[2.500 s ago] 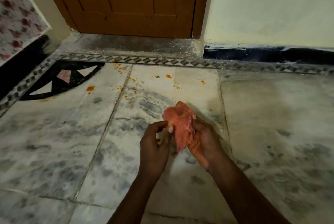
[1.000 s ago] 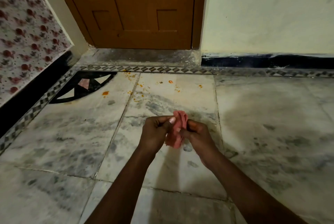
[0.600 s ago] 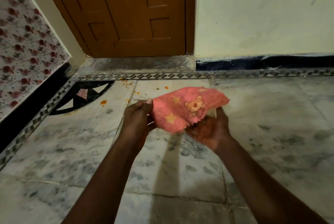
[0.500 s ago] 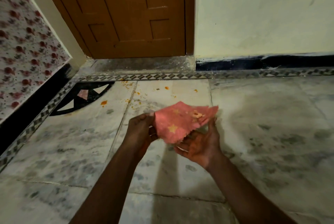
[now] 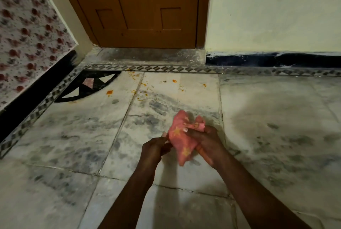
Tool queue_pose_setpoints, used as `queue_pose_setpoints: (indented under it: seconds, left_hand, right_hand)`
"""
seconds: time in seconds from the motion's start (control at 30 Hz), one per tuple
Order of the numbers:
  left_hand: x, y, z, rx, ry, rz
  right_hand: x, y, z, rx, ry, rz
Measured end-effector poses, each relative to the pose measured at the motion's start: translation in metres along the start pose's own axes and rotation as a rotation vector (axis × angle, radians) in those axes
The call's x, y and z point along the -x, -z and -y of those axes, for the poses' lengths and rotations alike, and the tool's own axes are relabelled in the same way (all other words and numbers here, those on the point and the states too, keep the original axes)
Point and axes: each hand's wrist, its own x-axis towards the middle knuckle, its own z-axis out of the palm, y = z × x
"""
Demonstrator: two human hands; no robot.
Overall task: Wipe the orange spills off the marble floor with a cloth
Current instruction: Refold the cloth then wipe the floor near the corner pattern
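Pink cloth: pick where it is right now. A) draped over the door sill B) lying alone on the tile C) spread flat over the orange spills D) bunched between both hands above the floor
D: the pink cloth is bunched between the left hand and right hand, short of the orange spills.

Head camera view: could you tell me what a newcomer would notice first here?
The pink cloth with yellow stars, bunched between the left hand and right hand above the marble floor. Then the orange spills scattered farther ahead, near the brown door.
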Motion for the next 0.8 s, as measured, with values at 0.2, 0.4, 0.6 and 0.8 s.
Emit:
queue_pose_setpoints:
  seconds: [0.2, 0.4, 0.6, 0.8]
  left_hand:
    - [0.000, -0.013, -0.016, 0.308, 0.047, 0.097]
    - [0.001, -0.020, -0.016, 0.268, -0.143, -0.013]
    - [-0.010, -0.015, -0.014, -0.095, -0.447, -0.043]
    - [-0.022, -0.016, -0.016, -0.368, -0.544, -0.132]
  right_hand:
    - [0.001, 0.001, 0.013, 0.296, 0.097, 0.007]
    - [-0.001, 0.006, 0.013, 0.438, 0.163, -0.138]
    - [0.004, 0.010, 0.017, 0.539, 0.268, -0.135]
    - [-0.001, 0.014, 0.032, 0.866, 0.366, -0.063]
